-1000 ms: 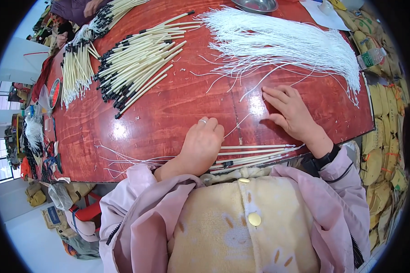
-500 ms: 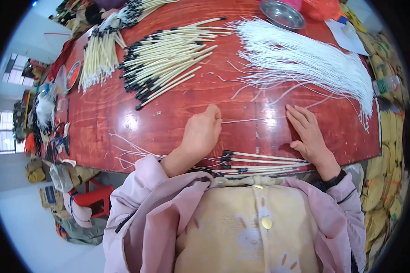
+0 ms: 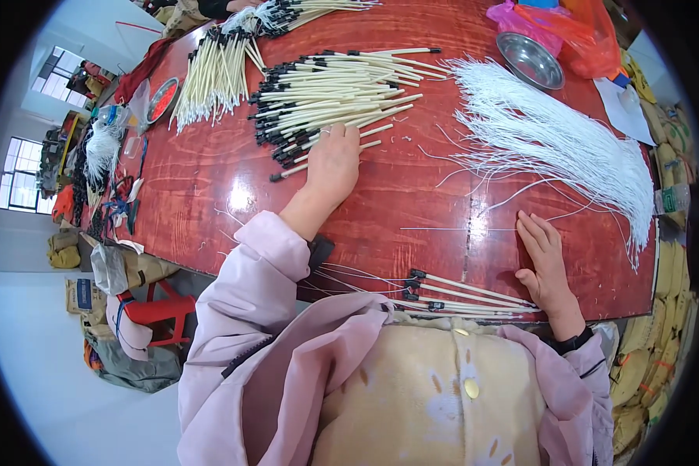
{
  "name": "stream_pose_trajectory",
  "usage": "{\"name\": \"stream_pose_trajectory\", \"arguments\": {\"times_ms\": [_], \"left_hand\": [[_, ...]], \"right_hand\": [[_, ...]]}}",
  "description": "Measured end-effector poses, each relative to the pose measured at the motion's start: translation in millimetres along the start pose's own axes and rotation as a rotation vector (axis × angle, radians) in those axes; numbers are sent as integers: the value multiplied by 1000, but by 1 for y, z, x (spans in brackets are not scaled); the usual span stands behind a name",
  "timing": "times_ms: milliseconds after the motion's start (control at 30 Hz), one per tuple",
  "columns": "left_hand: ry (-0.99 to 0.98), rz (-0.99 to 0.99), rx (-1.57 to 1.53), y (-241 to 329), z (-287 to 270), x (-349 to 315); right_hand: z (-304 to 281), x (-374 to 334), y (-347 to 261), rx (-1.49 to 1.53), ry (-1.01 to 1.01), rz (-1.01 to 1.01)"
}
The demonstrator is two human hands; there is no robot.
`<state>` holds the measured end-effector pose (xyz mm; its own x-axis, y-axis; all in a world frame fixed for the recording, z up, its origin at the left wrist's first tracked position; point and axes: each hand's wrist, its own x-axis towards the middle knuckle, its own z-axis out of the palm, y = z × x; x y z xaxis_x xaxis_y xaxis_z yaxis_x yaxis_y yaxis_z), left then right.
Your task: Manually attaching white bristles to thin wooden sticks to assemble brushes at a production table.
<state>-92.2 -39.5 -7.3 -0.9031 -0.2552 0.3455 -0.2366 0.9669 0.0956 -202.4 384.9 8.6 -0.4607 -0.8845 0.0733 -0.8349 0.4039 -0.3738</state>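
Observation:
My left hand [image 3: 335, 167], a ring on one finger, is on the near edge of a pile of cream tubes with black ends [image 3: 342, 89]. Its bent fingers close over a cream tube [image 3: 371, 145]; the fingertips are partly hidden. Palm down, my right hand [image 3: 545, 260] lies on the red table with fingers stretched out and thumb apart. A thin, straight pale strand [image 3: 443, 229] runs along the tabletop to its fingertips. Close to my body lie several finished-looking tubes with black ends [image 3: 474, 291], pale cords trailing leftward from them.
A thick bundle of white cords [image 3: 551, 140] spreads over the right of the red table [image 3: 186, 202]. Beyond it stand a metal bowl [image 3: 530, 60] and a red plastic bag [image 3: 590, 39]. More tubes with white tips [image 3: 213, 78] lie far left, near a dish of red bits [image 3: 163, 99].
My left hand has left the strand and moved up and left to the tube pile. My right hand stays flat at the strand's right end. The view has shifted somewhat.

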Motion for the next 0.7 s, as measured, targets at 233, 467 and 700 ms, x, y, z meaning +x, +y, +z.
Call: {"name": "stream_pose_trajectory", "arguments": {"times_ms": [233,467,700], "left_hand": [[-1,95,-306,11,-34,-11],[-179,13,-575,32,-67,-96],[-185,-7,-604,42,-61,-105]], "right_hand": [[1,-1,0,2,17,22],[4,0,4,-2,45,-5],[4,-1,2,10,53,3]]}}
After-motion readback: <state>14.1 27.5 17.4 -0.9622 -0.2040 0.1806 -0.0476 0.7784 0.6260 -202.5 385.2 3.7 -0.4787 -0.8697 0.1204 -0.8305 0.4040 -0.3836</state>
